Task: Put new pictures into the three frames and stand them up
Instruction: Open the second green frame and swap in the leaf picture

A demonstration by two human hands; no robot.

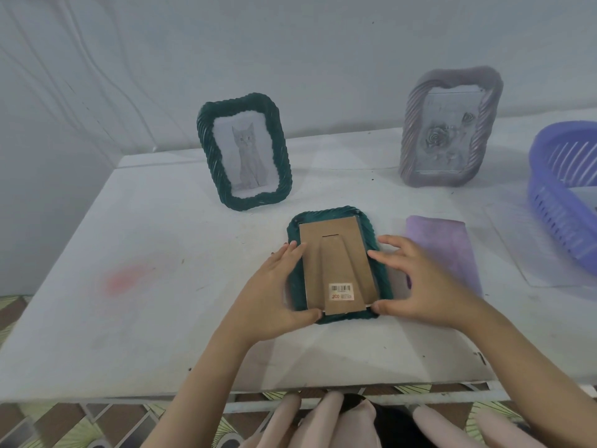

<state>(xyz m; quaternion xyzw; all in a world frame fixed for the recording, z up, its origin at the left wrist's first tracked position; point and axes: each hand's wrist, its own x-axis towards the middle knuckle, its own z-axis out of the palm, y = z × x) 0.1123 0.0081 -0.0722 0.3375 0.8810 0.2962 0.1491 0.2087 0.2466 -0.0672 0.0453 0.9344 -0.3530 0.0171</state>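
Backing board (336,253) on face-down green frame (339,215)
Left grip (277,282) and right grip (420,286) are laid flat, nothing clasped; the board could be left skewed by uneven pressure

Left hand (277,287) — lower centre of frame, palm down, fingers straight and together, thumb reaching rightward. Right hand (423,286) — right of centre, fingers spread, gently arched, thumb pointing left. Forearms bare, rising from the bottom edge.

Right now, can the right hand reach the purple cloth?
Probably yes. The purple cloth lies right beside the right hand, with nothing between them; the hand would only have to leave the green frame it touches.
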